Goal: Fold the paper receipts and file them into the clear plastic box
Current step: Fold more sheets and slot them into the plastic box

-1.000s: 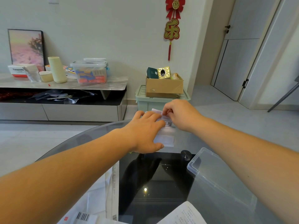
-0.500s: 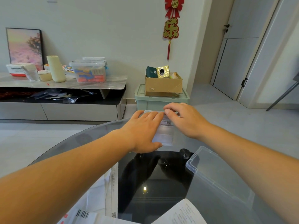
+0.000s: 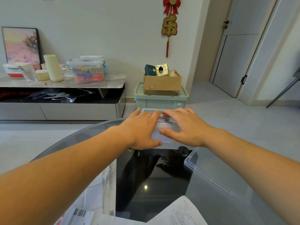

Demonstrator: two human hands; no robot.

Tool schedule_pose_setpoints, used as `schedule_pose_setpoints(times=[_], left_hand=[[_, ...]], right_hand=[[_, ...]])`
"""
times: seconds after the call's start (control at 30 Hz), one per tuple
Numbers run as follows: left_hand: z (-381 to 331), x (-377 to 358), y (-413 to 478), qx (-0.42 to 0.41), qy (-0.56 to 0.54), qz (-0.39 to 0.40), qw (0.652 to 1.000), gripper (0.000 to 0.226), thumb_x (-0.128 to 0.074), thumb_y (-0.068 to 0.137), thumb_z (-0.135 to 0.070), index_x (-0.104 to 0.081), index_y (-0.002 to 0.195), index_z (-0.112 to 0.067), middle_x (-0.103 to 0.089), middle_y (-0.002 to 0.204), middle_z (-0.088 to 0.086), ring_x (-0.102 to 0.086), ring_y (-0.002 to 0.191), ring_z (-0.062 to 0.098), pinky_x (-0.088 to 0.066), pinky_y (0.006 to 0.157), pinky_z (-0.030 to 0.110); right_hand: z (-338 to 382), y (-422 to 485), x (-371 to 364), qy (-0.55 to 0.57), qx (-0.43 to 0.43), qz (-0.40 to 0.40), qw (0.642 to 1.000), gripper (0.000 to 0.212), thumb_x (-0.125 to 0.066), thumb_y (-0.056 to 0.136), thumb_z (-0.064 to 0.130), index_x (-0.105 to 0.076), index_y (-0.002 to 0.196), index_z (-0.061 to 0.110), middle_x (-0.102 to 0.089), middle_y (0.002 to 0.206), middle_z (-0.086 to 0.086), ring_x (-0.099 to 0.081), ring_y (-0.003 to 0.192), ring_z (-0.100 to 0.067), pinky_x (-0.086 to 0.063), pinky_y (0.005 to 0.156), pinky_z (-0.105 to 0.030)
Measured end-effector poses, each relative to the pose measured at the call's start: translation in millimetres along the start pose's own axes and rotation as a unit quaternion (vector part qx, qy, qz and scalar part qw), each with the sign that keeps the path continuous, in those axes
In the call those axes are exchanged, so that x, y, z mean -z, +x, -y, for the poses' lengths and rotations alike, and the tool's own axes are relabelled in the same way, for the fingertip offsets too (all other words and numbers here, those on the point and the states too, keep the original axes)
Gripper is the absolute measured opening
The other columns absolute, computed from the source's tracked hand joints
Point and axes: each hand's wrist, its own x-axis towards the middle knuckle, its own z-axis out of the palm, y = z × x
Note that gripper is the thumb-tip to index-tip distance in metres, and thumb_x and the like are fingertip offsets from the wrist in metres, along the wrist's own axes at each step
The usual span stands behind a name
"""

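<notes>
- A white carton (image 3: 15, 69) at the far left of the sideboard carries dark lettering, too blurred to read.
- On the near left of the glass table (image 3: 84, 137) lie loose receipts (image 3: 110, 184). One long strip has rows of small print, and a slip at the bottom edge shows a barcode (image 3: 79, 213). None of the text is legible.
- A printed sheet (image 3: 181, 211) at the near centre has lines of characters too small to make out.
- The red wall ornament (image 3: 169, 24) bears a large gold 乐, with a smaller gold 福 on the knot above it.
- The left hand (image 3: 142, 129) lies flat on the left part of the clear plastic box (image 3: 164, 125). Its fingers are straight and together, with the thumb along the near edge.
- The clear plastic box sits at the far side of the table between the two hands, with folded white paper showing through its wall.
- The right hand (image 3: 183, 125) rests on the box's right part with fingers spread and nearly straight, gripping nothing. Its thumb points across towards the left hand.
- A clear plastic lid or tray (image 3: 211, 172), which one I cannot tell, lies near the right forearm.
- A second ago the right hand was bunched, its fingertips pinching at the box's far edge. It has since flattened out, while the left hand has kept its place.
</notes>
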Motion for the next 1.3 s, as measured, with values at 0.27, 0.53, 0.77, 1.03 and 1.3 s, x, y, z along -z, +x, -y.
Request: schedule_pose_setpoints(times=[0.27,0.53,0.77,1.03,1.3], left_hand=[[1,1,-2,-0.001,-0.009,-0.027,1.000,0.103,-0.060,0.084,-0.066,-0.009,0.158,-0.016,-0.030,0.160,0.004,-0.026,0.148,0.022,-0.007,0.126,0.045],[-15,25,-60,0.035,-0.067,-0.158,0.985,0.065,-0.062,0.087,-0.059,-0.043,0.139,-0.025,-0.048,0.138,-0.004,-0.044,0.125,0.016,-0.038,0.109,0.036],[-67,29,-173,0.084,-0.148,-0.013,0.985,0.016,-0.056,0.093,-0.050,-0.053,0.092,-0.034,-0.054,0.088,-0.014,-0.054,0.078,0.005,-0.046,0.069,0.019],[-123,33,-262,0.080,-0.151,0.078,0.982,0.032,-0.050,0.093,-0.063,-0.054,0.119,-0.044,-0.051,0.121,-0.024,-0.053,0.107,0.004,-0.046,0.096,0.022],[-138,33,-295,0.061,-0.144,0.185,0.970,0.091,-0.064,0.076,-0.076,-0.027,0.151,-0.041,-0.019,0.159,-0.017,-0.019,0.145,0.010,-0.016,0.120,0.034]], right_hand=[[5,-1,1,0.018,-0.016,-0.009,1.000,0.074,-0.047,0.088,0.072,-0.035,0.148,0.029,-0.052,0.140,0.008,-0.042,0.129,-0.012,-0.024,0.112,-0.034],[33,-51,36,0.141,-0.073,-0.083,0.984,0.047,-0.049,0.093,0.058,-0.054,0.129,0.029,-0.060,0.120,0.015,-0.051,0.112,-0.002,-0.045,0.097,-0.029],[110,-157,57,0.212,-0.091,0.044,0.972,0.015,-0.058,0.095,0.044,-0.069,0.102,0.035,-0.063,0.099,0.025,-0.053,0.102,0.006,-0.046,0.083,-0.016],[183,-233,51,0.187,-0.048,0.200,0.961,0.041,-0.053,0.091,0.064,-0.057,0.126,0.042,-0.044,0.137,0.033,-0.030,0.130,0.012,-0.029,0.114,-0.023],[205,-258,35,0.198,-0.097,0.165,0.961,0.049,-0.067,0.083,0.063,-0.056,0.124,0.039,-0.049,0.132,0.026,-0.039,0.125,0.001,-0.037,0.109,-0.028]])
